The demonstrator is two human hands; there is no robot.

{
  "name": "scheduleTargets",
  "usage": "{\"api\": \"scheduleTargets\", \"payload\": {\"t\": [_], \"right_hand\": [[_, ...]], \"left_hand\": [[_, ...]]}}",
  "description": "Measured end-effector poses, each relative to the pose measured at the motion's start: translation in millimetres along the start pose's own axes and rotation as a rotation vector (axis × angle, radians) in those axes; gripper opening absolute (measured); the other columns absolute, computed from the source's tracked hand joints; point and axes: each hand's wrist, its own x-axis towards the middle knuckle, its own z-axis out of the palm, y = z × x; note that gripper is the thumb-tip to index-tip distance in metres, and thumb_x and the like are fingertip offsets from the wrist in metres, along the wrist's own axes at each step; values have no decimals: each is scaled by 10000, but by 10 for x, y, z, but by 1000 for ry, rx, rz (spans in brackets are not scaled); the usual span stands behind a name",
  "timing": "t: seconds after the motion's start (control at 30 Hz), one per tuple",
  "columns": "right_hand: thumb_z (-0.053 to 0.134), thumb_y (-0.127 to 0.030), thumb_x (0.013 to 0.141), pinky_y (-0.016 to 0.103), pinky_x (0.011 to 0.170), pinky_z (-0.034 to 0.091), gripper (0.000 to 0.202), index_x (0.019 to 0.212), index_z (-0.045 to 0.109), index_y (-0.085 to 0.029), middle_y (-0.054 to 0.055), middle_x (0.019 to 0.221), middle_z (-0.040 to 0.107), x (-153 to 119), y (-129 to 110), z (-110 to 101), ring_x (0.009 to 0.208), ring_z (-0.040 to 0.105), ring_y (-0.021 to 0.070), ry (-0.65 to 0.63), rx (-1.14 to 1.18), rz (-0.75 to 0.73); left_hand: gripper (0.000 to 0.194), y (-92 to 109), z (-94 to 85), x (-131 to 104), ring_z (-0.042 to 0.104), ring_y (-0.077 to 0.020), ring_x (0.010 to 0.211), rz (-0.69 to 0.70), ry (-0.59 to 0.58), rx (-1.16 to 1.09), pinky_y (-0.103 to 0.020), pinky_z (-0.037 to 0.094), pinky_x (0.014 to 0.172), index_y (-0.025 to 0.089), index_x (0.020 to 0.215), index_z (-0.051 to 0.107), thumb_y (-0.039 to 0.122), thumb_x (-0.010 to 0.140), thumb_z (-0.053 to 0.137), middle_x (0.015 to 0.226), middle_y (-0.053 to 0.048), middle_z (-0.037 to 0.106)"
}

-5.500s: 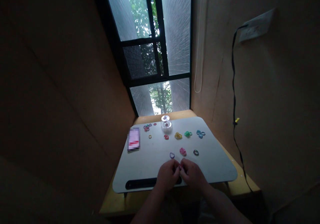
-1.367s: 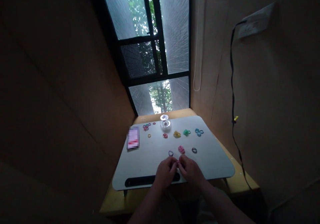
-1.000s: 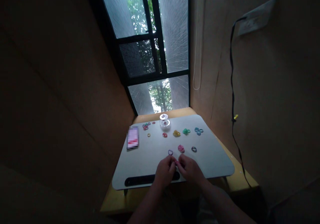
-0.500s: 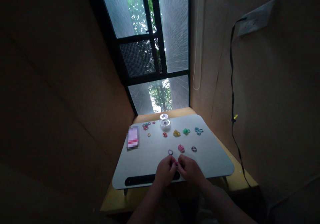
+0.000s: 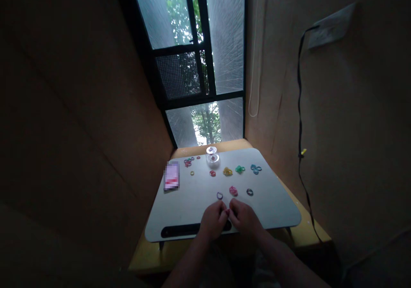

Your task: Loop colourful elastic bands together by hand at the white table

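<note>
Over the near part of a white lap table (image 5: 154, 219), my left hand (image 5: 214, 218) and my right hand (image 5: 243, 216) meet with fingertips pinched. Between them shows a bit of a small pink band (image 5: 227, 211), mostly hidden by the fingers. Just beyond the left fingertips lies a purple band (image 5: 219, 195). A pile of pink bands (image 5: 233, 191) sits past the right hand, with a dark band (image 5: 249, 191) to its right. Farther back are red bands (image 5: 212, 173), yellow bands (image 5: 227, 171), green bands (image 5: 239, 169) and teal bands (image 5: 256, 169).
A clear round container (image 5: 212, 159) stands at the back edge. Mixed bands (image 5: 188, 162) and a single yellow band (image 5: 192, 173) lie back left, near a blurred flat pink item (image 5: 171, 176). A black slot (image 5: 180, 230) runs along the front. A cable (image 5: 299, 108) hangs on the right wall.
My hands stay pinched together in almost the same place. The view has shifted very slightly; the bands on the table have not moved.
</note>
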Motion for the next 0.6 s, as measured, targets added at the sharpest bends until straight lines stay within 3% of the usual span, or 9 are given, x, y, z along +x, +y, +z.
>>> {"api": "scheduleTargets", "payload": {"t": [0.6], "right_hand": [[497, -238, 851, 250, 583, 300, 137, 718, 480, -213, -22, 653, 552, 12, -11, -18, 606, 500, 138, 26, 27, 28]], "left_hand": [[108, 26, 5, -9, 532, -141, 647, 0, 63, 0, -246, 350, 613, 196, 766, 593, 252, 848, 551, 687, 14, 607]]}}
